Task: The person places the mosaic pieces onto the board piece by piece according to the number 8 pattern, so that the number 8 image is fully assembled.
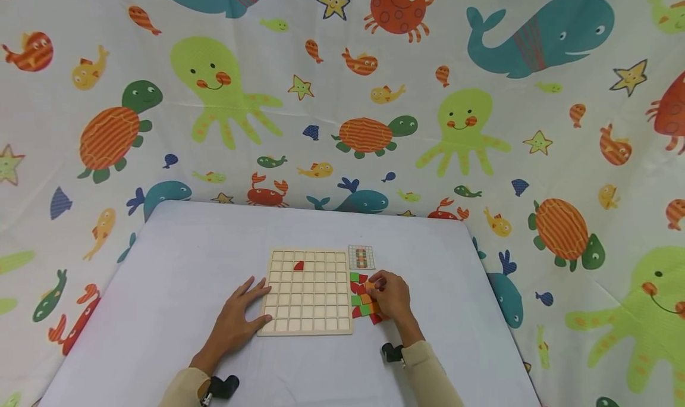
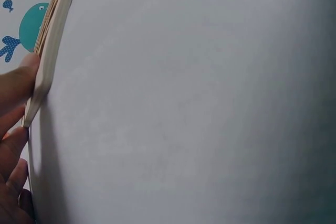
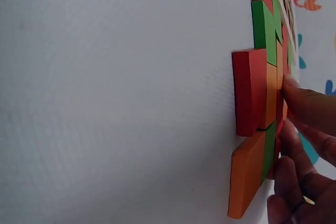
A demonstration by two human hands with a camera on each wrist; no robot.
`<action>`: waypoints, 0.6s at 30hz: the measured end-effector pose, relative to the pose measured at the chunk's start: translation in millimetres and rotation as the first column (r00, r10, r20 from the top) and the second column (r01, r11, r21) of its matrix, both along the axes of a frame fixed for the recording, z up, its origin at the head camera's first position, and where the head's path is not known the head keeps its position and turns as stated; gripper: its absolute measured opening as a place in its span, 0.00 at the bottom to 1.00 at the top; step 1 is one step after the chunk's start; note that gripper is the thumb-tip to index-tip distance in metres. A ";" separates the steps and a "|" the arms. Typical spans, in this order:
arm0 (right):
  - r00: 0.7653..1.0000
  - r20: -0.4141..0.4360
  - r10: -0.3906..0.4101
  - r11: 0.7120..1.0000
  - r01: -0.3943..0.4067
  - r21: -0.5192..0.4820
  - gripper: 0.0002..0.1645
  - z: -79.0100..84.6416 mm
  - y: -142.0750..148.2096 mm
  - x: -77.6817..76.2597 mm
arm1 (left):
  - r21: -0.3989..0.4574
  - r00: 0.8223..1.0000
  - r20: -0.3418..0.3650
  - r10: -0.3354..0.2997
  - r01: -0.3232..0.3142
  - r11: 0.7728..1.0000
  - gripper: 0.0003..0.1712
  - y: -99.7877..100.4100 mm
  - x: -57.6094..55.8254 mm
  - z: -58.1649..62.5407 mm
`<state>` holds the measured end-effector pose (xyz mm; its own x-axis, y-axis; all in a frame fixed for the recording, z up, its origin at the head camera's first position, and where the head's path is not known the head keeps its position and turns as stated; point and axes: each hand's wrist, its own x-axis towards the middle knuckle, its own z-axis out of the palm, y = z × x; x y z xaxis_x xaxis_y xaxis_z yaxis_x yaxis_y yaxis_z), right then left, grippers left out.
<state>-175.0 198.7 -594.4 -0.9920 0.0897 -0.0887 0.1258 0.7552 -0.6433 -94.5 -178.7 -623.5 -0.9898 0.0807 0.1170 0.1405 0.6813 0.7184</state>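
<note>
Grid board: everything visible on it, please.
The grid board is pale, wood-looking and roughly square, with raised ridges forming shallow square cells. It lies flat on the white-covered table. One red quarter-round piece sits in an upper cell. The left hand touches its left edge; coloured pieces lie along its right.

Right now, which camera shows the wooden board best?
The head view: nearly the whole board shows, squares too, with the left hand at its edge. The left wrist view shows only a slim side; the right wrist view, a sliver near the blocks.
</note>
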 end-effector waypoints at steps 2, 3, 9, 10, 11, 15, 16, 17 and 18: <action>1.000 0.006 0.012 1.000 -0.012 -0.010 0.11 -0.1 1.2 -0.6 | -0.002 1.000 -0.001 0.001 -0.001 1.000 0.41 -0.4 -0.3 -1.3; 1.000 0.010 0.021 1.000 -0.020 -0.017 0.12 -0.3 1.9 -0.8 | -0.002 1.000 -0.002 0.002 -0.002 1.000 0.41 -0.5 -0.4 -1.9; 1.000 0.016 0.025 0.991 -0.022 -0.131 0.12 0.1 6.5 -1.2 | 0.005 1.000 -0.020 -0.003 0.003 1.000 0.42 -1.3 -0.6 -4.8; 1.000 0.014 0.017 0.988 -0.015 -0.152 0.12 0.7 7.0 -1.3 | 0.007 1.000 -0.027 -0.006 0.006 1.000 0.42 -1.6 -0.4 -5.1; 1.000 0.011 0.009 0.985 -0.007 -0.173 0.11 1.5 7.2 -1.3 | 0.008 0.999 -0.034 -0.008 0.008 1.000 0.42 -1.9 -0.3 -5.3; 1.000 -0.024 0.013 0.975 -0.018 -0.222 0.10 1.9 6.3 -2.6 | 0.011 0.999 -0.053 -0.013 0.013 1.000 0.41 -2.3 0.1 -5.8; 0.999 -0.034 0.020 0.973 -0.027 -0.228 0.10 2.1 5.3 -3.1 | 0.011 0.998 -0.055 -0.014 0.014 1.000 0.41 -2.3 0.3 -5.8; 0.999 -0.045 0.027 0.971 -0.036 -0.236 0.09 2.3 4.1 -3.6 | 0.012 0.998 -0.055 -0.014 0.015 1.000 0.41 -2.2 0.3 -5.5; 0.998 -0.056 0.035 0.970 -0.048 -0.240 0.09 2.3 2.2 -4.0 | 0.015 0.998 -0.054 -0.015 0.015 1.000 0.41 -2.1 0.3 -5.3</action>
